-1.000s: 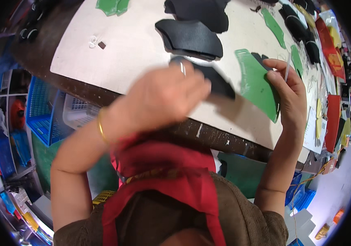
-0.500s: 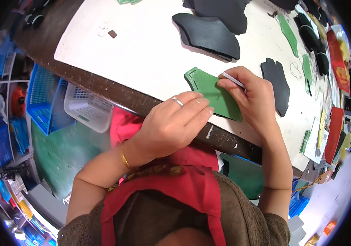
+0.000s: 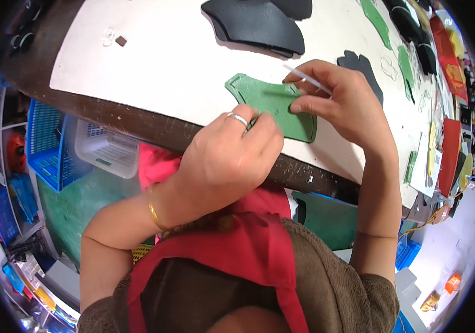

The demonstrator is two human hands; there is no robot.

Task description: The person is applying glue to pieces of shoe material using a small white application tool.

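A flat green template (image 3: 273, 104) with slots along its edges is at the near side of the white work surface. My left hand (image 3: 234, 145), wearing a ring, has its fingers curled closed on the template's near left edge; the fingertips are partly hidden. Between the fingers of my right hand (image 3: 344, 100) is a thin white pen-like stick (image 3: 308, 78), pointing up to the left over the template. The right thumb reaches the template's right side. Beyond it lie stacked black curved pieces (image 3: 257, 28), and another black piece (image 3: 364, 72) is partly behind my right hand.
The table's dark edge (image 3: 154, 126) runs between me and the white top (image 3: 137, 66). More green templates (image 3: 406, 72), dark rolls and papers (image 3: 427, 161) lie on the right. Blue (image 3: 46, 141) and white (image 3: 107, 147) plastic baskets stand below the table on the left.
My left hand has gone from lying flat on the template to gripping its near edge. The right fingers have loosened around the stick, which has tilted. The whole view has shifted a little.
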